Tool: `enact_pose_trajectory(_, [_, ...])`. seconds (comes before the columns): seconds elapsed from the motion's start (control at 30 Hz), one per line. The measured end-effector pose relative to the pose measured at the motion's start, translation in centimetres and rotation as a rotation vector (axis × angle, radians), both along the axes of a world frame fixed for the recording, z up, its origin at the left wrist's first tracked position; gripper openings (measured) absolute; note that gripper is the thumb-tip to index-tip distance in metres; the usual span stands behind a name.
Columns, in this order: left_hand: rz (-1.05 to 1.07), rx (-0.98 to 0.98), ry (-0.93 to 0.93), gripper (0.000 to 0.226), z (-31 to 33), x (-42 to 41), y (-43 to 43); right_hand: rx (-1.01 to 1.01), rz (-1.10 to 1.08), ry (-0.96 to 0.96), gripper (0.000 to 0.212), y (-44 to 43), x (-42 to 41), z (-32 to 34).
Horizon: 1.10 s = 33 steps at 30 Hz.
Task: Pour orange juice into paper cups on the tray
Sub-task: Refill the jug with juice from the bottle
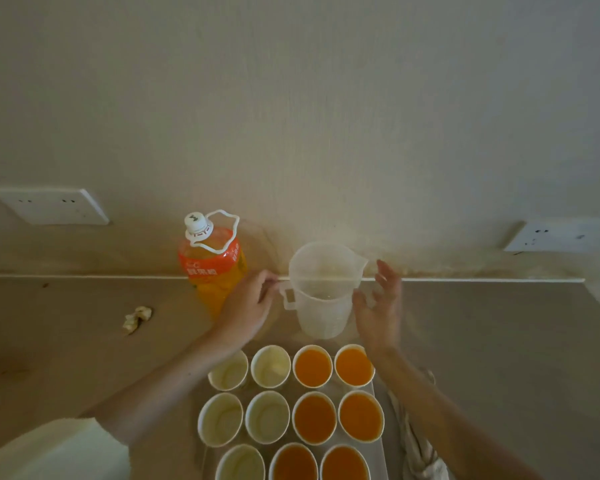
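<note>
the jug (pixel 321 296) is flanked by a curled left hand (pixel 248 311), grip unclear, and a wide-spread right hand (pixel 378 306); filled cups (pixel 295 368) behind the fingers could be tipped by a forearm.

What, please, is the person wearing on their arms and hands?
The left hand and right hand are bare, with no gloves, rings or watch visible. The forearms are uncovered. A pale, whitish short sleeve covers the left upper arm.
</note>
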<state>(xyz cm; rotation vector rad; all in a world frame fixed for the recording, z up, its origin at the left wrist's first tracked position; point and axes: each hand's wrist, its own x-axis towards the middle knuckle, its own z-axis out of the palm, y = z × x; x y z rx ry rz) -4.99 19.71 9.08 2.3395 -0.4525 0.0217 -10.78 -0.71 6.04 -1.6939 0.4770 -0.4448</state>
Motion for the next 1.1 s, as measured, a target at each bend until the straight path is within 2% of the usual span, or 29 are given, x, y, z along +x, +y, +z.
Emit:
enact_pose_trajectory(0.07, [-0.062, 0.070, -0.263, 0.016, 2.0, -0.3, 2.1, -0.050, -0.053, -0.194, 0.053, 2.0, 0.1, 2.5])
enact_pose_trajectory(0.13, [-0.029, 0.087, -0.514, 0.021, 3.9, 0.6, 4.5, -0.131, 0.015, -0.316, 0.050, 4.3, 0.7, 4.4])
enact_pose_trajectory(0.2, [0.131, 0.039, -0.592, 0.019, 5.7, 2.4, 6.8, -0.193, 0.181, -0.269, 0.049, 7.1, 2.1, 5.4])
enact_pose_trajectory(0.27, [0.223, 0.083, -0.549, 0.018, 7.1, 4.9, 8.1, -0.266, 0.382, -0.054, 0.053, 9.6, 4.3, 5.3])
enact_pose_trajectory(0.37, [0.093, 0.233, -0.384, 0.026, 7.6, 8.6, 9.6, -0.309, 0.545, 0.146, 0.063, 13.1, 7.6, 5.3])
enact_pose_trajectory(0.47, [-0.055, 0.296, -0.253, 0.030, 7.5, 10.0, 10.1, -0.184, 0.582, 0.053, 0.062, 15.5, 9.6, 5.6])
enact_pose_trajectory(0.53, [-0.119, 0.314, -0.224, 0.028, 7.8, 10.3, 10.4, -0.201, 0.585, 0.012, 0.067, 16.2, 10.7, 5.4])
enact_pose_trajectory(0.7, [-0.250, 0.581, -0.257, 0.025, 9.6, 10.9, 11.1, -0.226, 0.671, 0.097, 0.070, 15.9, 12.4, 4.4])
enact_pose_trajectory(0.9, [-0.331, 0.745, -0.349, 0.025, 10.7, 11.2, 10.2, -0.229, 0.672, 0.109, 0.073, 15.5, 13.0, 4.1])
enact_pose_trajectory(1.0, [-0.304, 0.768, -0.353, 0.027, 10.7, 11.4, 10.1, -0.298, 0.666, 0.103, 0.074, 15.7, 13.1, 4.1])
enact_pose_trajectory(1.1, [-0.183, 0.815, -0.359, 0.032, 10.7, 10.9, 9.2, -0.258, 0.663, 0.080, 0.073, 15.9, 13.2, 4.2])
